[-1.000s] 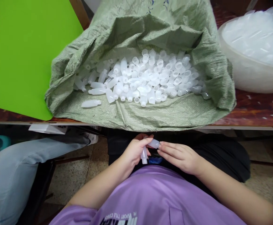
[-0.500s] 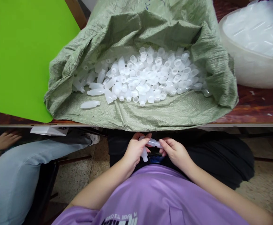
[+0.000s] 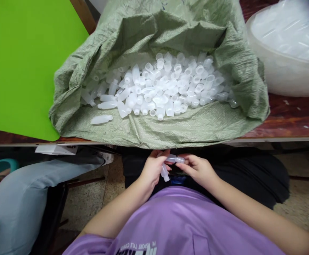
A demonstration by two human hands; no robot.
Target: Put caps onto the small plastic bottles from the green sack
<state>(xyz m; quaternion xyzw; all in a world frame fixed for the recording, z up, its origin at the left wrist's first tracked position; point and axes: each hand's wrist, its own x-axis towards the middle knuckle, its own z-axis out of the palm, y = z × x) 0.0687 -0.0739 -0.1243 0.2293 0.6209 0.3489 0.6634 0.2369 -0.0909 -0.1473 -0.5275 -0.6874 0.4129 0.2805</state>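
Above my lap, just off the table edge, my left hand (image 3: 153, 169) is closed around small translucent white plastic bottles. One bottle (image 3: 172, 158) points sideways toward my right hand, and a second bottle (image 3: 164, 173) hangs down from the palm. The thumb and fingers of my right hand (image 3: 201, 170) close on the narrow end of the sideways bottle; the far fingers are partly hidden. In front of both hands lies an open green woven sack (image 3: 186, 131) with a heap of similar bottles (image 3: 157, 86) in its mouth. A single bottle (image 3: 101, 119) rests apart on the sack's lower flap.
At the right stands a large translucent tub (image 3: 279, 76) full of white plastic pieces. A bright green board (image 3: 29, 71) covers the table's left side. A seated person's leg (image 3: 21, 202) and a teal ring-shaped rim (image 3: 4, 164) are at the left, below the table edge (image 3: 290, 140).
My right thumb has moved down and the fingers have shifted their grip, baring the sideways bottle's tip. At the left, the other person's hand has left view and a teal rim has appeared.
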